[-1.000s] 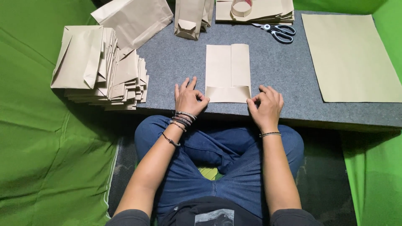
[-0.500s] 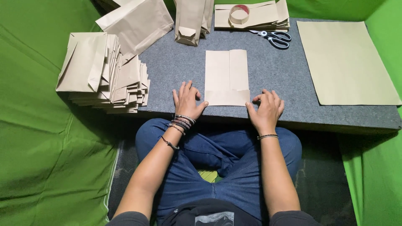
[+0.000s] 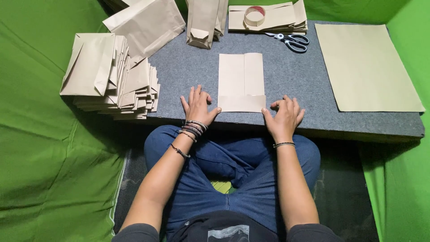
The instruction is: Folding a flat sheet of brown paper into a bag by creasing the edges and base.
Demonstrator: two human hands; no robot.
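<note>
Two flat hands, left hand (image 3: pixel 197 106) and right hand (image 3: pixel 283 115), flanking one folded paper bag (image 3: pixel 241 82), one scissors (image 3: pixel 290 41), one tape roll (image 3: pixel 254 15)

We are looking through a single camera worn on the head, and it is facing steeply downward and slightly forward. It is sitting close above the lap, so the crossed legs in blue jeans (image 3: pixel 233 166) are filling the lower frame, while the grey table (image 3: pixel 286 76) is spreading across the upper half. Green cloth (image 3: pixel 49 170) is closing in both sides. No second view is sharing this scene.
</note>
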